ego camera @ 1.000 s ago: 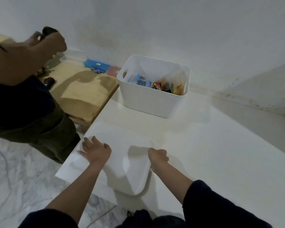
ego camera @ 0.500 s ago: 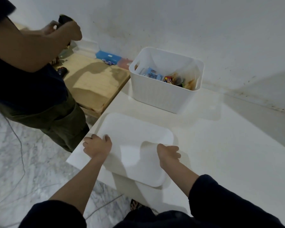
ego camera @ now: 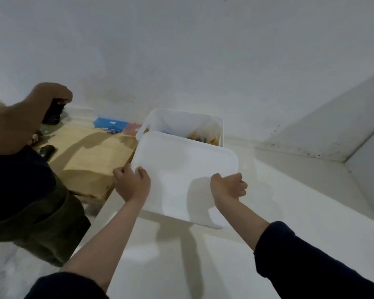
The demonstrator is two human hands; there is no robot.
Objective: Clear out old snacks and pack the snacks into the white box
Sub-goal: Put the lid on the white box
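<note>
The white lid (ego camera: 181,169) covers the near part of the white box (ego camera: 183,121), so only the far rim and a strip of the inside show; the snacks (ego camera: 203,138) there are a small blur of orange and dark wrappers, too indistinct to name. The fingers of the right hand (ego camera: 228,186) curl under the lid's edge out of sight, and its thumb side alone shows. A second person (ego camera: 24,180) beyond the left hand (ego camera: 131,182) is cut off by the frame; that person holds something dark I cannot identify.

Half a second ago the lid lay flat on the white tabletop (ego camera: 289,212) with both hands at its near edge. It is now lifted clear of the tabletop and tilted, its far edge over the box's near rim.

The left hand pinches the lid's left corner, thumb on top and fingers wrapped round the edge. The right hand grips the lid's right edge.

The lid is a plain white rounded rectangle, smooth. The box stands on the tabletop just beyond both hands, near the wall. A blue case (ego camera: 110,124) lies on a wooden board (ego camera: 89,160) beyond the left hand.
</note>
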